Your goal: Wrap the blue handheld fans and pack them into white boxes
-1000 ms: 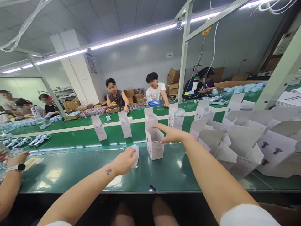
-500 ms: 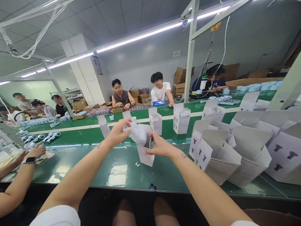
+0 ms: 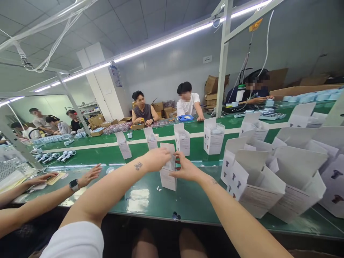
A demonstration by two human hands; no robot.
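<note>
A white cardboard box [image 3: 168, 182] stands upright on the near green bench, its top flap raised at the back. My right hand [image 3: 185, 166] grips its right side, thumb on the front and fingers at the upper edge. At the box's mouth, my left hand [image 3: 158, 157] bends its fingers over a clear plastic bag [image 3: 170, 164], which sits mostly inside. The bag's contents are hidden, and my left fingertips show only in part.
Several open white boxes [image 3: 249, 179] crowd the bench at right. More boxes [image 3: 214, 139] stand along the green conveyor [image 3: 94, 152]. A co-worker's hand [image 3: 90, 176] reaches in from the left, close to my left forearm. Other people sit across the line.
My left hand has lowered the bag from above the box into its mouth. My right hand stays on the box. The co-worker's watch-wearing arm has moved right, towards my left arm.
</note>
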